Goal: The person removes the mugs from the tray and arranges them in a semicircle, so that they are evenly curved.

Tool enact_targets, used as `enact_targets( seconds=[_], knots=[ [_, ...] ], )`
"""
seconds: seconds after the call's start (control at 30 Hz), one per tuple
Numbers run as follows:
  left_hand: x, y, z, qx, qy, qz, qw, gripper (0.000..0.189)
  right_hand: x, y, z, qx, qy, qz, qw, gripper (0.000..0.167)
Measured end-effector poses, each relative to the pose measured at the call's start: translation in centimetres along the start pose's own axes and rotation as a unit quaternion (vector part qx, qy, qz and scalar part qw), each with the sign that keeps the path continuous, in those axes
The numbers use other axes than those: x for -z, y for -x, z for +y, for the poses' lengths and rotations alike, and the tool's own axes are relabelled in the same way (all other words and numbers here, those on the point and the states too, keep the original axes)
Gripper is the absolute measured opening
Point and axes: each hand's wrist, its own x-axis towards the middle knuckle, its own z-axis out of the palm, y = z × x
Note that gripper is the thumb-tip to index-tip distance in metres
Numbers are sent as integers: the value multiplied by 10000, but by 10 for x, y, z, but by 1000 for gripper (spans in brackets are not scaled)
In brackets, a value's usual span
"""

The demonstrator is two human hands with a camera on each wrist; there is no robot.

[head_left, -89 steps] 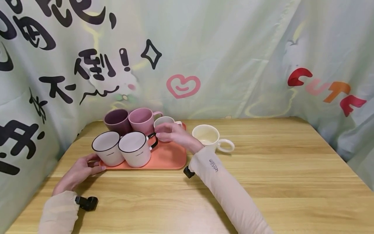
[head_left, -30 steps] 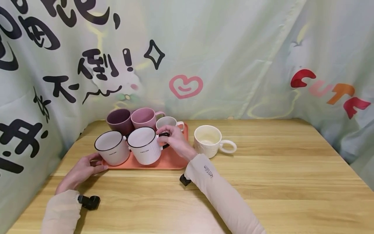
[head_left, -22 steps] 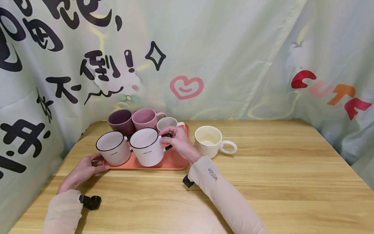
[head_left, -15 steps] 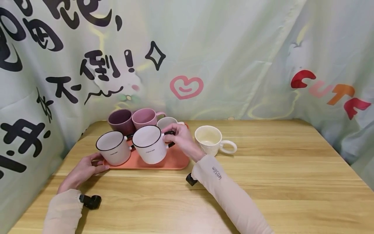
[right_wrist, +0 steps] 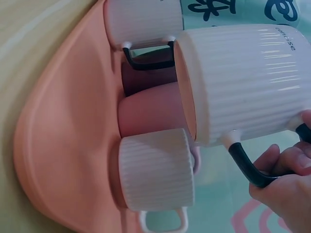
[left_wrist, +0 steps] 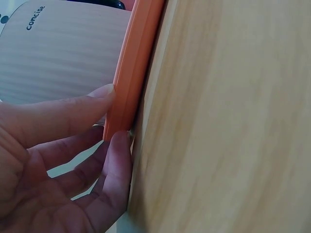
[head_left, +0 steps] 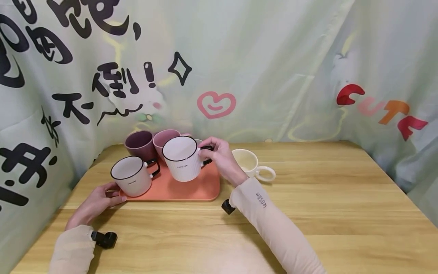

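At centre, we find the right hand gripping a raised mug, the left hand pinching the tray; a slipping handle could mean breakage.

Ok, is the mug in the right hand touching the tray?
Apart: the right wrist view shows the held mug with its base clear of the tray, the pink mug visible between.

1. Tray: solid coral-orange.
2. Ribbed mug: white, black rim, black handle, teeny dark lettering.
3. Front mug, tray's 9 o'clock: same white-and-black combo.
4. Mug at 11 o'clock: deep plum. Mug at 12: dusty pink.
5. Cup past 3 o'clock: creamy ivory.
6. Table: honey woodgrain, kinda stripy.
7. Curtain: pale minty green, bold black characters.
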Motion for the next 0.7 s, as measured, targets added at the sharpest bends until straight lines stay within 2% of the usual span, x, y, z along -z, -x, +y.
enact_targets(
  seconds=[0.3, 0.7],
  knots=[
    [2, 3, 2, 31, -17, 22, 10000, 60, 8, -4, -13, -160, 199, 421, 9988, 14],
    [1, 1, 0, 7, -54, 41, 10000, 60, 23, -8, -25, 332, -18, 729, 9968, 18]
  ],
)
